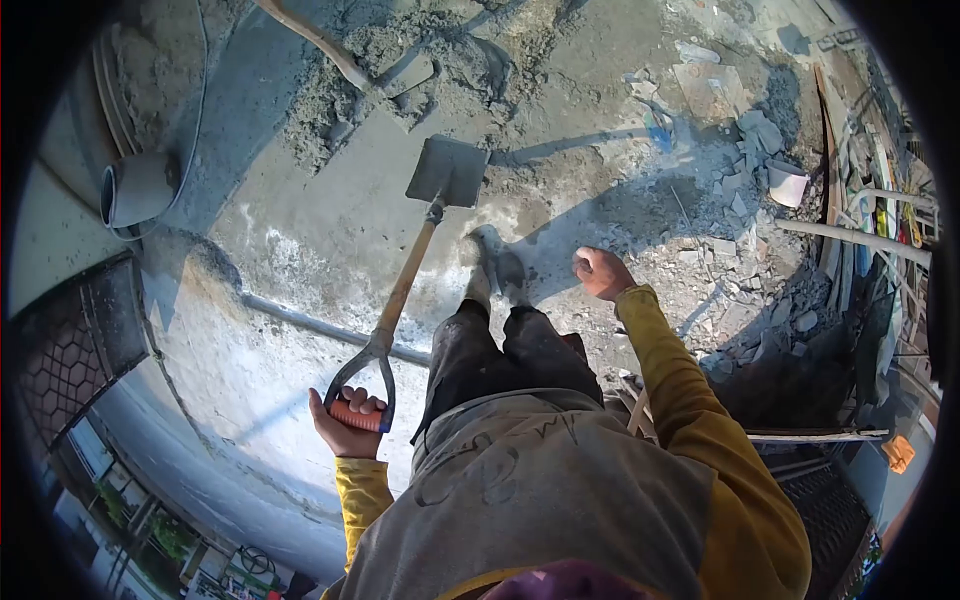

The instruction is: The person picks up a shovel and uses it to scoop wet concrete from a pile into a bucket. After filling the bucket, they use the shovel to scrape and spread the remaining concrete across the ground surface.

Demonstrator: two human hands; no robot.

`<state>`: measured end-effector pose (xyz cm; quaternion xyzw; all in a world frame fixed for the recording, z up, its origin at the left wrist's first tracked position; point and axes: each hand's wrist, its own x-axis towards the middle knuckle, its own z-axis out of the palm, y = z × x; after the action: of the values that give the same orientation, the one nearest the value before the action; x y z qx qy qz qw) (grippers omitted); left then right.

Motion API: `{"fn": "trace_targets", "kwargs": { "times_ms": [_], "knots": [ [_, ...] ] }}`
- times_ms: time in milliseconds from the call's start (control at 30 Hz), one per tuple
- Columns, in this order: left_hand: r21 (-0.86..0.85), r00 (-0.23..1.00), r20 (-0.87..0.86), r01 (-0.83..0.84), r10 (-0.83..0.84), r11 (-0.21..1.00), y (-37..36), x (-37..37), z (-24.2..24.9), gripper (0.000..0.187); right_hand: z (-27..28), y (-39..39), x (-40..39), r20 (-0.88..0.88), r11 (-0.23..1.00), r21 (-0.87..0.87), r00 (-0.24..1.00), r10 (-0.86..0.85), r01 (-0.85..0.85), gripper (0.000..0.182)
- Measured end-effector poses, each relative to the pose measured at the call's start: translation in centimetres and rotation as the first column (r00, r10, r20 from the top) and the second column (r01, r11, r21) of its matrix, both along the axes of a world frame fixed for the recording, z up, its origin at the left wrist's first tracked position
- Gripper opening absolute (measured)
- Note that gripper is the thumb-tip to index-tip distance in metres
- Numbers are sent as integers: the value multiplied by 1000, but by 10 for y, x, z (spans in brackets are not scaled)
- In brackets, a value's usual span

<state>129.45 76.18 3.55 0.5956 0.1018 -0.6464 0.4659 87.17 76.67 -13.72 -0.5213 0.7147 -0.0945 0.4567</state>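
Note:
My left hand (350,425) is wrapped around the orange grip of a shovel (404,285). Its wooden shaft slants away from me, and the flat square metal blade (447,172) rests on the concrete floor ahead of my feet. My right hand (603,273) hangs off to the right of my legs with its fingers curled in; nothing shows in it. Beyond the blade lies a heap of wet grey mortar (440,60). A second wooden-handled tool (325,45) reaches into that heap, its head partly covered by mortar.
A bucket (138,190) lies tipped at the left, and a white bucket (787,183) stands at the right near broken rubble (735,260). A pipe (320,322) runs along the floor behind the shovel shaft. Planks and poles (850,240) crowd the right edge.

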Motion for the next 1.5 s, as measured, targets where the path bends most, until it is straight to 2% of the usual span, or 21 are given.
{"fn": "trace_targets", "kwargs": {
  "times_ms": [100,200,333,400,433,500,567,633,733,833,867,967,1033,1100,1200,1267,1300,1333,1400,1500],
  "knots": [
    [-87,991,-124,49,-60,995,7,-17,2,55,-17,8,11,62,998,11,997,-55,55,24],
    [-153,973,-196,89,-118,984,2,-41,11,52,-22,18,53,238,991,85,964,-117,99,28],
    [-149,970,-222,69,-102,986,10,-61,18,47,-29,23,126,507,944,304,816,-277,131,33],
    [-139,963,-248,68,-102,988,19,-60,16,45,-32,18,163,582,897,421,719,-379,132,36],
    [-123,956,-274,73,-105,990,27,-59,12,44,-39,15,177,589,895,426,711,-384,131,43],
    [-119,946,-301,87,-119,989,45,-47,-1,42,-35,7,201,561,733,661,541,-627,163,57],
    [-100,935,-332,97,-125,990,66,-30,-18,40,-53,0,230,484,584,788,389,-784,194,63],
    [-76,927,-352,110,-130,991,86,-9,-36,39,-110,-7,271,410,481,840,288,-865,250,66],
    [13,918,-397,32,-24,999,118,30,-71,40,-163,-23,316,325,387,845,219,-920,369,37],
    [62,909,-413,-25,49,998,137,74,-95,44,-194,-21,356,290,365,786,223,-931,500,15],
    [17,901,-433,-23,28,1000,140,94,-99,45,-196,-14,365,286,336,812,175,-942,477,14],
    [-102,897,-440,-17,-30,995,170,151,-96,49,-184,17,404,375,360,855,36,-926,372,17],
    [-45,892,-452,-38,13,998,197,186,-84,49,-174,44,433,363,352,865,36,-931,358,17],
    [12,916,-388,-106,102,994,223,221,-78,48,-162,77,469,325,319,872,49,-944,371,16],
    [99,943,-144,-288,300,952,269,265,-71,47,-152,137,515,269,265,876,47,-962,402,17],
    [138,915,24,-401,402,906,299,282,-67,46,-157,181,536,235,248,910,79,-969,332,18],
    [159,894,103,-447,435,880,313,288,-65,46,-153,192,545,185,200,932,80,-980,303,17],
    [186,874,175,-482,454,856,327,292,-61,46,-142,210,549,114,129,953,71,-991,275,17],
    [229,846,287,-516,450,825,346,300,-55,45,-118,226,554,77,92,969,74,-994,230,16],
    [276,833,360,-525,420,805,357,299,-50,43,-130,253,562,63,74,982,64,-996,174,15]
  ]
}}
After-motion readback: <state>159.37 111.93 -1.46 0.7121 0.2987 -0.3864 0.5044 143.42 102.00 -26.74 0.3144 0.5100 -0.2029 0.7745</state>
